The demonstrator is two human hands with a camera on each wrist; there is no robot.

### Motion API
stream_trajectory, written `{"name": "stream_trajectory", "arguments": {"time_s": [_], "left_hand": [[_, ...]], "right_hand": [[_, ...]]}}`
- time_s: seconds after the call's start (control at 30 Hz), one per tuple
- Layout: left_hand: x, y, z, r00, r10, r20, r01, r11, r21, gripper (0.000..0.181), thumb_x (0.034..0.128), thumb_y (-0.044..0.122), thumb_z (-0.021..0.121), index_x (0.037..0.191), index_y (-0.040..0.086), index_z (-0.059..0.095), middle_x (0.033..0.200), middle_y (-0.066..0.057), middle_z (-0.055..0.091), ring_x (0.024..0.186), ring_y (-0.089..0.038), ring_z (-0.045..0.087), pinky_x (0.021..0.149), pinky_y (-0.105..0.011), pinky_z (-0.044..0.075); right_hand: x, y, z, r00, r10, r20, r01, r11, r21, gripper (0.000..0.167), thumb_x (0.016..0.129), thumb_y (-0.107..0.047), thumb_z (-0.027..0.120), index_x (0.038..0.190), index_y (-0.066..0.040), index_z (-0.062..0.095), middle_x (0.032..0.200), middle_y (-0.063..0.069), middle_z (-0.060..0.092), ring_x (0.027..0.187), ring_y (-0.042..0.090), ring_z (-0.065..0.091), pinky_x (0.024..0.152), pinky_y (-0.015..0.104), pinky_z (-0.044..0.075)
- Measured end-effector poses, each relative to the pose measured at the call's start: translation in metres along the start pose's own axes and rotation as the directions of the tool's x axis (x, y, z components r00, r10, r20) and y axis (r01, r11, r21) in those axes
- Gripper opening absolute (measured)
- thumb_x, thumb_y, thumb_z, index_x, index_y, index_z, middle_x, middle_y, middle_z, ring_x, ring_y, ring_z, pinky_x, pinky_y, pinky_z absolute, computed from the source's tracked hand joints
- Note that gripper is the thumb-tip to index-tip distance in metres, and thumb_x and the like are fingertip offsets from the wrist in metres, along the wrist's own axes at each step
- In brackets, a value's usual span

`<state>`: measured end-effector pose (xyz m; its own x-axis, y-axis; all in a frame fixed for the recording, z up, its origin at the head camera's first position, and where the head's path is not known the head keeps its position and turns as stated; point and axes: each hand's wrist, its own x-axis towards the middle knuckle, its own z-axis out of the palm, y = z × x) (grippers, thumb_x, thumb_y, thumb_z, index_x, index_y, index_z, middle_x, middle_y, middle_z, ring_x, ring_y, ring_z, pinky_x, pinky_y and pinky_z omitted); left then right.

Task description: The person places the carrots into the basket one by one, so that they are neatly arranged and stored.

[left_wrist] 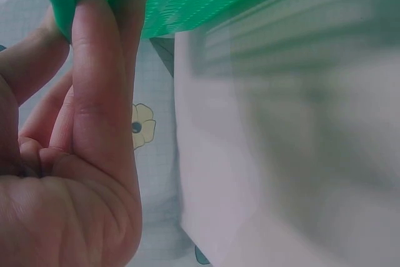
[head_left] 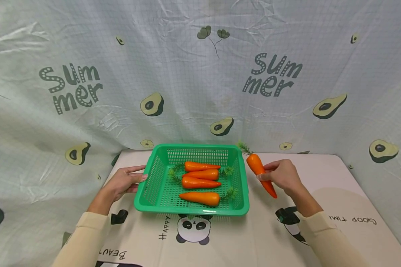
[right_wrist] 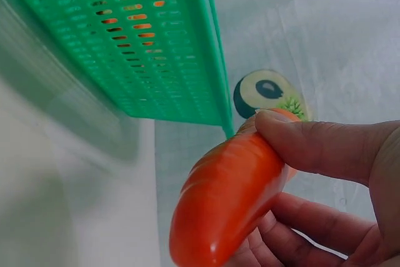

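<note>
A green plastic basket [head_left: 192, 213] with slotted walls is in the middle of the head view. Several orange carrots [head_left: 200, 198] with leafy green tops lie inside it. My left hand [head_left: 123, 181] pinches the basket's left rim, thumb on top and fingers against the outer wall; in the left wrist view the fingertips meet the green wall [left_wrist: 187, 4]. To the right of the basket, my right hand [head_left: 282, 176] grips another carrot [head_left: 255, 165] between thumb and fingers. Its leafy top points up and away, its tip down toward me. The right wrist view shows this carrot [right_wrist: 225, 192] up close, apart from the basket.
A pale table [head_left: 227, 241] with printed pandas and lettering lies beneath. Behind it hangs a light curtain [head_left: 187, 74] printed with avocados and words. Small black objects [head_left: 119, 217] sit at both wrists. The basket casts a shadow on the table.
</note>
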<state>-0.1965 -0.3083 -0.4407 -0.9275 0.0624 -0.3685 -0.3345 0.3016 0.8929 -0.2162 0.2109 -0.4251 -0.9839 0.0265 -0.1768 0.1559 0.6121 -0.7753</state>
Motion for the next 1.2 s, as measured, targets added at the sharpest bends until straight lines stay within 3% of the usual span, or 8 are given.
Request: {"name": "stream_trajectory", "arguments": {"time_s": [0.4, 1.2], "left_hand": [[-0.001, 0.001, 0.001, 1.000, -0.004, -0.005, 0.004, 1.000, 0.002, 0.069, 0.1009, 0.017, 0.071, 0.161, 0.003, 0.038, 0.119, -0.011, 0.079, 0.077, -0.013, 0.079, 0.066, -0.027, 0.064], [-0.003, 0.002, 0.001, 1.000, -0.005, -0.003, 0.005, 1.000, -0.001, 0.069, 0.1016, 0.017, 0.069, 0.161, 0.003, 0.037, 0.119, -0.013, 0.078, 0.078, -0.015, 0.080, 0.067, -0.028, 0.064]], "right_hand": [[-0.004, -0.015, 0.003, 0.997, -0.050, 0.053, 0.050, 0.999, 0.010, 0.043, 0.082, -0.010, 0.088, 0.118, 0.009, 0.073, 0.108, 0.025, 0.075, 0.092, 0.031, 0.073, 0.087, 0.047, 0.064], [-0.007, -0.045, 0.020, 0.975, -0.143, 0.169, 0.152, 0.988, -0.040, 0.041, 0.075, -0.011, 0.092, 0.110, 0.005, 0.078, 0.098, 0.015, 0.077, 0.085, 0.024, 0.070, 0.073, 0.034, 0.061]]}}
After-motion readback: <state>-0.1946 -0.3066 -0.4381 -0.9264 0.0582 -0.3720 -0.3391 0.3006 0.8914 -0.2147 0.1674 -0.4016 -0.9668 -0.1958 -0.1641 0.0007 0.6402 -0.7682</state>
